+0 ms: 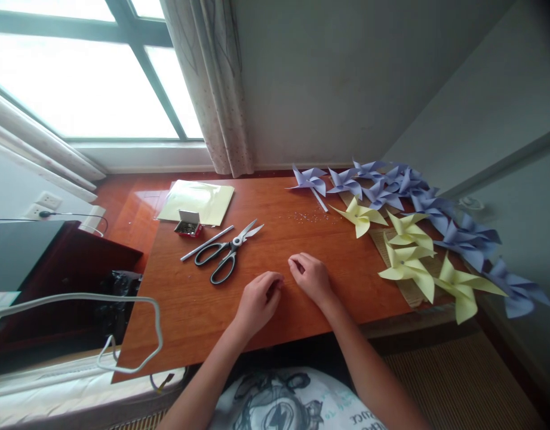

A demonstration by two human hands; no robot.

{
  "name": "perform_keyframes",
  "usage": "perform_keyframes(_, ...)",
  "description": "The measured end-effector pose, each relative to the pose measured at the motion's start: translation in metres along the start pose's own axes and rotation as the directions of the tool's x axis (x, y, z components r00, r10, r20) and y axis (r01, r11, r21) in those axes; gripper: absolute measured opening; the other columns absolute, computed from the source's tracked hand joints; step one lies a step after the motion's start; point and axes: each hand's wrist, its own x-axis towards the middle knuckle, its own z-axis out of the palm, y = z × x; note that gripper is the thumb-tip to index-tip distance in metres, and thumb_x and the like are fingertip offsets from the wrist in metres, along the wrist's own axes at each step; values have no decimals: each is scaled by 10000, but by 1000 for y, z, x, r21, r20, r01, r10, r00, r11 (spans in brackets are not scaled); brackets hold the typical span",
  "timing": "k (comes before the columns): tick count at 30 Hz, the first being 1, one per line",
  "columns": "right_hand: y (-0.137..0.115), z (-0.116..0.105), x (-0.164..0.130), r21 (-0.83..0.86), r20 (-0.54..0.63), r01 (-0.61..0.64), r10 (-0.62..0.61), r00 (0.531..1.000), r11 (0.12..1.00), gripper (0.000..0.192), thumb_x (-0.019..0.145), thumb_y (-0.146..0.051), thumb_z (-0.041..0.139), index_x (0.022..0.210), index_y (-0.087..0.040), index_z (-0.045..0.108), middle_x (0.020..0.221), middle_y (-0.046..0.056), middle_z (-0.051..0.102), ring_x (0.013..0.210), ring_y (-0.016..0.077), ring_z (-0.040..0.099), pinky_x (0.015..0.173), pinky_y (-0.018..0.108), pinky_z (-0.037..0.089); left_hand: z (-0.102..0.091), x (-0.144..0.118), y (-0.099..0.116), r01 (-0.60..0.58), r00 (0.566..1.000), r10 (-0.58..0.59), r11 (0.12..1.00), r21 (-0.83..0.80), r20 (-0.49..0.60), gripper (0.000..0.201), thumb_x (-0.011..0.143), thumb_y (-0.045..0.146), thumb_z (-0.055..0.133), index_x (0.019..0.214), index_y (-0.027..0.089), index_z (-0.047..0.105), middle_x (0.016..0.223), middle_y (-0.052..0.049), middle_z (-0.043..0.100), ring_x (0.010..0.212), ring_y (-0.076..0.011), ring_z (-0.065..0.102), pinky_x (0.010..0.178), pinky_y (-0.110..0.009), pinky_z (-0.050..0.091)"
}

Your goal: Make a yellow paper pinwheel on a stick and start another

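Your left hand (pixel 259 301) and right hand (pixel 309 276) rest over the middle of the desk (pixel 275 319), just beside each other, with your forearms crossing its near edge. Both are loosely curled and narrow; you cannot tell from this view whether the fingers close fully or keep anything small between them. The scissors (pixel 237 241) lie near your left hand, toward the left edge, blades apart and pointing to the far edge, handle loops turned toward you. Just beside them lies a pale thin stick (pixel 207 243). Farther back stands a small red box (pixel 193 231), lid up, dark bits inside, and behind it yellow sheets (pixel 196 200) fill the far left corner. On your right, four pinwheels of yellow paper (pixel 406 263) spread toward the near right corner, partly over brown cardboard (pixel 411 294). Lilac pinwheels (pixel 382 194) crowd behind them, from the far edge round along the right edge; the leftmost has a pale stem (pixel 319 199). Tiny specks (pixel 308 218) are scattered beside that stem, and a white cable (pixel 157 322) loops over the near left corner
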Motion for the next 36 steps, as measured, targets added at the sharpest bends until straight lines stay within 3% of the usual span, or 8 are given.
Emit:
perform_keyframes(26, 2, 3, -1, 1, -21, 32, -32, 999, 999, 200, 969, -227, 522, 852, -219, 685, 827, 51, 725, 765, 200, 663, 720, 282, 469, 1, 1, -4, -7, 999, 5, 1000, -28, -39, 201, 903, 86, 494, 992, 205, 629, 893, -34, 695, 811, -163, 650, 774, -281, 503)
perform_keyframes(36, 1, 2, -2, 10, -18, 26, -26, 1000, 1000, 210, 974, -232, 513, 846, -218, 678, 826, 52, 722, 767, 203, 659, 724, 290, 462, 3, 0, 3, 19, 999, -18, 999, 35, -36, 166, 916, 140, 496, 975, 199, 640, 888, -32, 719, 792, -156, 676, 748, -262, 532)
